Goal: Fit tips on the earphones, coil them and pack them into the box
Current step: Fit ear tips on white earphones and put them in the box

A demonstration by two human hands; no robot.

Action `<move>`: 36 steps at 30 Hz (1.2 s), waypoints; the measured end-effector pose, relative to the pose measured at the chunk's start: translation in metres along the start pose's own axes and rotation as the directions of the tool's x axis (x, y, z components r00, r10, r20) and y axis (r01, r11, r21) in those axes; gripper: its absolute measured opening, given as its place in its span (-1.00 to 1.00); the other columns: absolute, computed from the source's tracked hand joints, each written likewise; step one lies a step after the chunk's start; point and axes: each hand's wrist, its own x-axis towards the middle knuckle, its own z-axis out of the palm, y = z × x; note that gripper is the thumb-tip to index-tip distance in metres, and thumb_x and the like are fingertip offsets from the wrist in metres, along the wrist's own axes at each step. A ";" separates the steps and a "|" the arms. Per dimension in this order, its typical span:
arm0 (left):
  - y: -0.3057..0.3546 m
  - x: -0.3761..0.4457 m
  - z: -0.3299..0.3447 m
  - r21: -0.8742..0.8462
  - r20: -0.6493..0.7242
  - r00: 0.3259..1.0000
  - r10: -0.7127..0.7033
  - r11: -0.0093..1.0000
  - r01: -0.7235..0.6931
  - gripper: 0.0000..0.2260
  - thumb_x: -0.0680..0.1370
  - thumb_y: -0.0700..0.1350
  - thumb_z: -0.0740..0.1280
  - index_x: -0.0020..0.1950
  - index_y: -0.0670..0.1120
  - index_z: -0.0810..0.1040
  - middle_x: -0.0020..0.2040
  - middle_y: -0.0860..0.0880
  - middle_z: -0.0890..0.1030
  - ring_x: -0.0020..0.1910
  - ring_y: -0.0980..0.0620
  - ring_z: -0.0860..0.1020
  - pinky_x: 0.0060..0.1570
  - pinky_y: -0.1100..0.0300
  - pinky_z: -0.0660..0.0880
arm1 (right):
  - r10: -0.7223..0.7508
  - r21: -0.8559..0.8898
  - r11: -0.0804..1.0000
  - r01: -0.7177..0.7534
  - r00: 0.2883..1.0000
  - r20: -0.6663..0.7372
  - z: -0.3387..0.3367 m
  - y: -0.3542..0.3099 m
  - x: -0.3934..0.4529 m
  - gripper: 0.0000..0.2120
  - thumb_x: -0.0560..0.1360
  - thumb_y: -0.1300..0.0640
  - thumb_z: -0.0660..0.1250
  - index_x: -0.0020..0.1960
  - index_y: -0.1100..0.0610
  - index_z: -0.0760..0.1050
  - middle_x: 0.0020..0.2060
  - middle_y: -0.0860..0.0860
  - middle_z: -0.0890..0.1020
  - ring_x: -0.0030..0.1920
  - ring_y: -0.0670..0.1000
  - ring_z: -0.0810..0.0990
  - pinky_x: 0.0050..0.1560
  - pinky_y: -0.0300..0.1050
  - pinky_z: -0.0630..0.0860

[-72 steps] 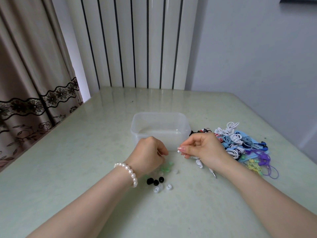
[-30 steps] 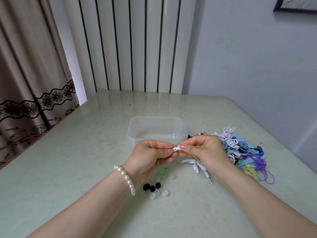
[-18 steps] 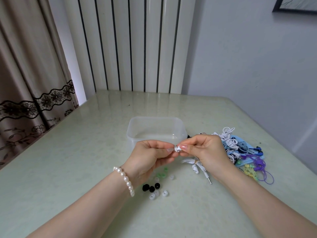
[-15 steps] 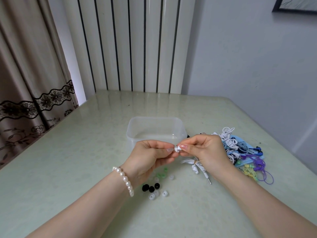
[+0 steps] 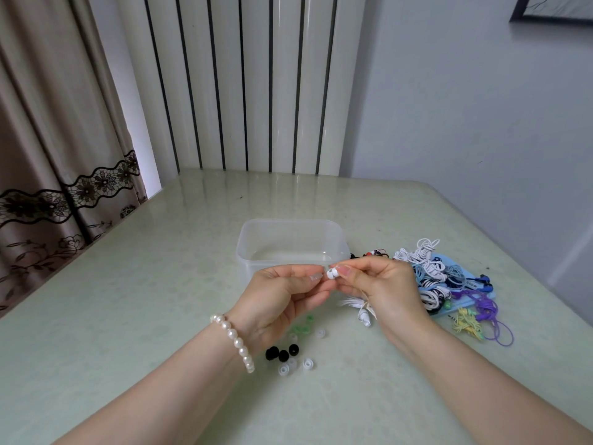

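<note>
Table (image 5: 128, 316) with box (image 5: 290, 242), tips (image 5: 284, 354), earphones (image 5: 442, 281)

The left hand (image 5: 282, 300) is hiding some green ear tips (image 5: 303, 327); the right hand (image 5: 382, 287) is covering most of the white earphone cable (image 5: 354, 304).

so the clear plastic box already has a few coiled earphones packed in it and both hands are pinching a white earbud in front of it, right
Not quite: the head view shows the clear plastic box empty. The left hand and right hand do pinch the white earbud in front of it.

Place: a home room.
Evidence: lace-trimmed curtain (image 5: 48, 175) left of the white column radiator (image 5: 244, 81); framed picture (image 5: 552, 9) to its right.
</note>
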 end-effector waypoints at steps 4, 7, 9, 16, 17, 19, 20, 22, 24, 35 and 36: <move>-0.002 0.001 0.000 -0.056 -0.012 1.000 -0.016 0.998 0.016 -0.87 0.46 -0.42 0.27 -0.04 -0.34 0.56 -0.13 -0.27 0.65 -0.25 -0.03 0.66 -0.17 0.19 0.60 | 0.096 0.099 0.990 -0.099 0.995 0.037 0.002 -0.002 -0.001 -0.93 0.38 0.37 0.33 -0.25 0.28 0.57 -0.40 0.10 0.66 -0.38 0.02 0.65 -0.25 -0.19 0.62; -0.003 0.000 0.001 -0.049 -0.032 0.999 0.005 0.999 -0.006 -0.88 0.43 -0.44 0.28 -0.10 -0.33 0.57 -0.21 -0.24 0.66 -0.29 -0.02 0.66 -0.20 0.21 0.60 | 0.074 0.077 0.994 -0.076 0.997 0.036 0.003 -0.004 -0.002 -0.92 0.38 0.38 0.34 -0.26 0.27 0.57 -0.41 0.11 0.66 -0.38 0.03 0.65 -0.28 -0.19 0.61; -0.003 0.000 0.001 -0.036 -0.033 0.999 0.019 0.999 -0.020 -0.87 0.41 -0.45 0.29 -0.08 -0.35 0.57 -0.20 -0.24 0.66 -0.28 -0.02 0.66 -0.18 0.21 0.60 | 0.063 0.073 0.995 -0.066 0.997 0.033 0.003 -0.004 -0.002 -0.91 0.38 0.40 0.34 -0.26 0.29 0.57 -0.41 0.11 0.66 -0.39 0.03 0.65 -0.29 -0.20 0.61; -0.006 -0.001 0.003 0.012 -0.031 0.997 0.075 0.997 -0.075 -0.88 0.42 -0.46 0.29 -0.08 -0.38 0.58 -0.20 -0.25 0.66 -0.24 -0.02 0.66 -0.14 0.22 0.60 | 0.065 0.067 0.995 -0.068 0.997 0.036 0.002 -0.005 -0.002 -0.90 0.40 0.42 0.32 -0.27 0.33 0.56 -0.42 0.15 0.65 -0.39 0.04 0.65 -0.29 -0.19 0.61; -0.006 -0.001 0.003 0.019 -0.030 0.996 0.078 0.997 -0.078 -0.88 0.43 -0.46 0.29 -0.09 -0.38 0.58 -0.21 -0.25 0.66 -0.25 -0.03 0.66 -0.14 0.22 0.60 | 0.070 0.070 0.995 -0.072 0.997 0.036 0.002 -0.005 -0.002 -0.90 0.40 0.43 0.32 -0.27 0.33 0.55 -0.42 0.15 0.65 -0.40 0.04 0.65 -0.31 -0.20 0.60; -0.005 -0.002 0.004 0.036 -0.029 0.996 0.086 0.996 -0.085 -0.89 0.43 -0.46 0.28 -0.11 -0.37 0.57 -0.21 -0.24 0.66 -0.25 -0.03 0.66 -0.15 0.21 0.60 | 0.075 0.072 0.994 -0.077 0.997 0.035 0.002 -0.006 -0.002 -0.90 0.40 0.43 0.31 -0.28 0.33 0.55 -0.43 0.14 0.65 -0.41 0.04 0.65 -0.33 -0.21 0.59; -0.005 -0.002 0.004 0.043 -0.029 0.996 0.089 0.995 -0.088 -0.89 0.43 -0.46 0.28 -0.10 -0.37 0.57 -0.21 -0.24 0.66 -0.26 -0.03 0.66 -0.16 0.21 0.60 | 0.074 0.071 0.995 -0.077 0.997 0.036 0.002 -0.006 -0.002 -0.89 0.40 0.44 0.31 -0.28 0.33 0.54 -0.43 0.14 0.65 -0.42 0.04 0.65 -0.34 -0.21 0.59; -0.005 -0.003 0.004 0.048 -0.028 0.995 0.093 0.995 -0.091 -0.89 0.44 -0.46 0.28 -0.09 -0.39 0.56 -0.20 -0.25 0.66 -0.25 -0.03 0.66 -0.16 0.21 0.60 | 0.068 0.071 0.995 -0.070 0.997 0.033 0.002 -0.006 -0.003 -0.89 0.40 0.44 0.30 -0.28 0.33 0.54 -0.44 0.13 0.64 -0.43 0.03 0.64 -0.35 -0.22 0.58; -0.004 -0.003 0.004 0.046 -0.027 0.995 0.093 0.995 -0.092 -0.88 0.44 -0.47 0.27 -0.06 -0.40 0.55 -0.18 -0.26 0.66 -0.24 -0.04 0.66 -0.15 0.21 0.60 | 0.053 0.071 0.996 -0.055 0.998 0.025 0.003 -0.006 -0.003 -0.88 0.40 0.45 0.30 -0.28 0.34 0.53 -0.46 0.12 0.64 -0.44 0.03 0.64 -0.35 -0.21 0.59; -0.006 -0.008 0.011 0.031 -0.030 0.991 0.131 0.991 -0.130 -0.88 0.45 -0.46 0.27 -0.10 -0.37 0.58 -0.15 -0.27 0.66 -0.18 -0.05 0.67 -0.11 0.21 0.60 | -0.157 -0.144 0.979 0.144 0.984 -0.079 0.009 -0.002 -0.005 -0.75 0.40 0.47 0.32 -0.35 0.18 0.54 -0.48 -0.02 0.64 -0.41 -0.06 0.64 -0.27 -0.23 0.61; -0.006 -0.009 0.012 0.029 -0.034 0.991 0.132 0.991 -0.131 -0.88 0.45 -0.46 0.27 -0.08 -0.39 0.58 -0.14 -0.28 0.66 -0.18 -0.05 0.67 -0.11 0.21 0.60 | -0.174 -0.168 0.973 0.159 0.981 -0.080 0.009 -0.001 -0.006 -0.74 0.40 0.46 0.32 -0.34 0.17 0.54 -0.48 -0.03 0.64 -0.40 -0.07 0.64 -0.27 -0.24 0.60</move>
